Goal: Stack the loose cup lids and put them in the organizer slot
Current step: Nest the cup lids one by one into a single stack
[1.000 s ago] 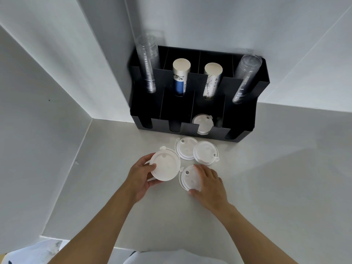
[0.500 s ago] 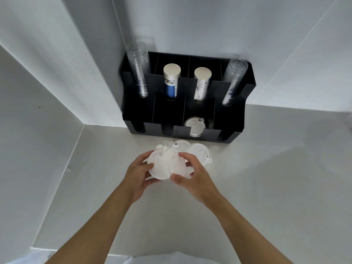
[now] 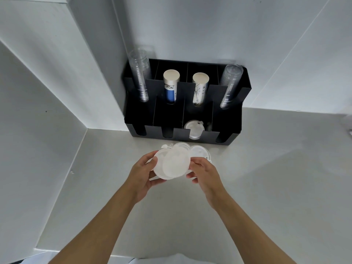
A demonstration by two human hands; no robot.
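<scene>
The left hand (image 3: pixel 142 175) and right hand (image 3: pixel 204 171) hold two white lids (image 3: pixel 171 164) up off the counter (image 3: pixel 266 168), w/ fingers curled round the rims on both sides, so both hands are gripping the lids. The lids sit one over the other but not lined up yet; one edge sticks out a bit to the left. I think the step now is getting these two to nest flat. To do it well: line up the round edges first, then press softly in the middle till they click together, & don't squeeze hard, coz thin plastic bends. Two more loose lids (image 3: pixel 199 152) lie on the counter just behind the hands, near the front of the black organizer (image 3: pixel 234 115). Those need to go on the pile next. One lid (image 3: pixel 194 128) is already in the slot, 3rd from the left at the front. The pile should prob go in there too, flat side the same way, slid in slowly so it doesn't tip.
</scene>
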